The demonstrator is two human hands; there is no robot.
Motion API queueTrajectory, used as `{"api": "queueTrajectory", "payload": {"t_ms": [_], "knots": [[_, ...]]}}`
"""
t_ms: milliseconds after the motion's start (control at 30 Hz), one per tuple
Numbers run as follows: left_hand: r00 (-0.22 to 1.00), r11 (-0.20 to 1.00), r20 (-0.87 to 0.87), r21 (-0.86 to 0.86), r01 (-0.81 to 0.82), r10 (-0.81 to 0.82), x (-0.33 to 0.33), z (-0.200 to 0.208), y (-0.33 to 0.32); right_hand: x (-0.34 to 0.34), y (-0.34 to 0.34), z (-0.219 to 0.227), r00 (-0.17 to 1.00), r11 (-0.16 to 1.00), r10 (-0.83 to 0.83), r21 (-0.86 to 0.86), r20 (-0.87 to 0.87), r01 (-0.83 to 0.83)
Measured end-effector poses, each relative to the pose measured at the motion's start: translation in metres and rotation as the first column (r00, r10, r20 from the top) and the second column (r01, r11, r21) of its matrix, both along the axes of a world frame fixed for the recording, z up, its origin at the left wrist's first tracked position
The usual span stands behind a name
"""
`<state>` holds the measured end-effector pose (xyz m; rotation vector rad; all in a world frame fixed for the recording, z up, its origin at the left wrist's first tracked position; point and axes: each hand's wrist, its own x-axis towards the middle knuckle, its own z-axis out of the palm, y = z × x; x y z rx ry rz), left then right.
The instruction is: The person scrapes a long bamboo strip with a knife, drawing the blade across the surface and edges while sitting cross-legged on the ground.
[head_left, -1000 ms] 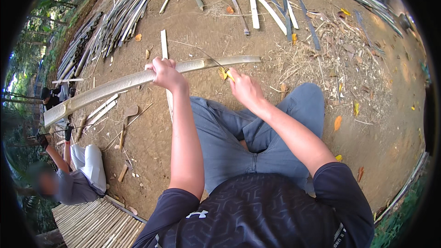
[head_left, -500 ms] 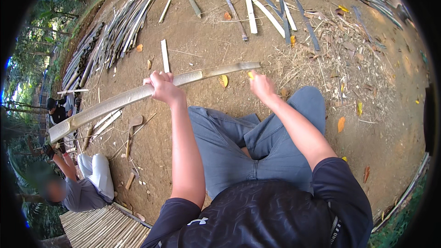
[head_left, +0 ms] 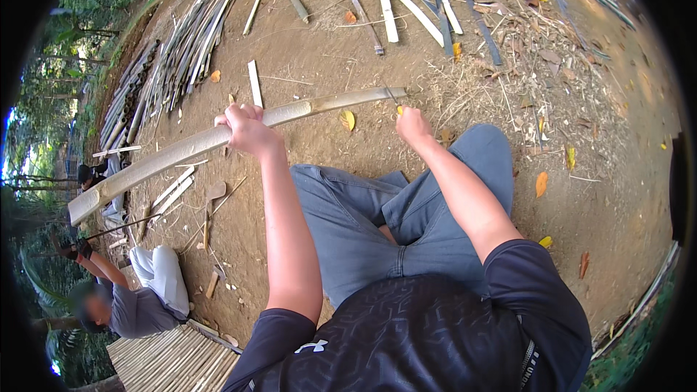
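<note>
A long split bamboo strip [head_left: 181, 151] with its pale hollow side showing slants across in front of me, its left end nearer and lower. My left hand [head_left: 249, 131] is closed around its middle. At the far right end of the strip, my right hand [head_left: 414, 128] is closed on the yellow handle of a knife [head_left: 393, 94]. The thin dark blade points up and crosses the strip close to its tip; whether it cuts into the bamboo I cannot tell. My crossed legs in grey trousers [head_left: 348, 210] are below the strip.
Bamboo strips [head_left: 190, 51] lie piled at the far left, with loose ones [head_left: 385, 3] ahead. A hatchet-like tool [head_left: 211, 196] and a hammer-like tool [head_left: 214, 281] lie left. A seated co-worker [head_left: 149, 305] is beside a bamboo slat platform [head_left: 170, 359]. Shavings [head_left: 508, 87] litter the right.
My right hand's knife, blurred before, now shows its blade across the strip's end. The strip has shifted slightly left and up. The co-worker at left now holds a long thin dark piece in view.
</note>
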<state>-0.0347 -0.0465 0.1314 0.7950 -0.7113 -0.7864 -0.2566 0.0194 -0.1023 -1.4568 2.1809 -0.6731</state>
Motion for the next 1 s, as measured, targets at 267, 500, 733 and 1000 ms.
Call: {"api": "queueTrajectory", "payload": {"t_ms": [267, 500, 733, 1000], "knots": [[1.0, 1.0, -0.006, 0.016, -0.016, 0.017, -0.001, -0.001, 0.0, -0.013, -0.004, -0.028, 0.995, 0.997, -0.036, 0.062, -0.089, 0.042], [0.998, 0.999, 0.025, -0.006, 0.053, -0.053, -0.009, 0.003, 0.005, -0.032, -0.013, -0.065, 0.986, 0.97, -0.167, 0.173, -0.027, 0.169], [0.999, 0.998, 0.009, 0.035, -0.045, 0.044, 0.007, 0.003, 0.019, -0.007, -0.017, -0.023, 0.99, 0.964, -0.126, 0.242, 0.066, 0.106], [0.998, 0.998, -0.029, 0.002, -0.063, 0.063, 0.001, -0.004, 0.015, 0.034, 0.016, 0.025, 0.976, 0.992, -0.123, 0.002, 0.182, 0.125]]}}
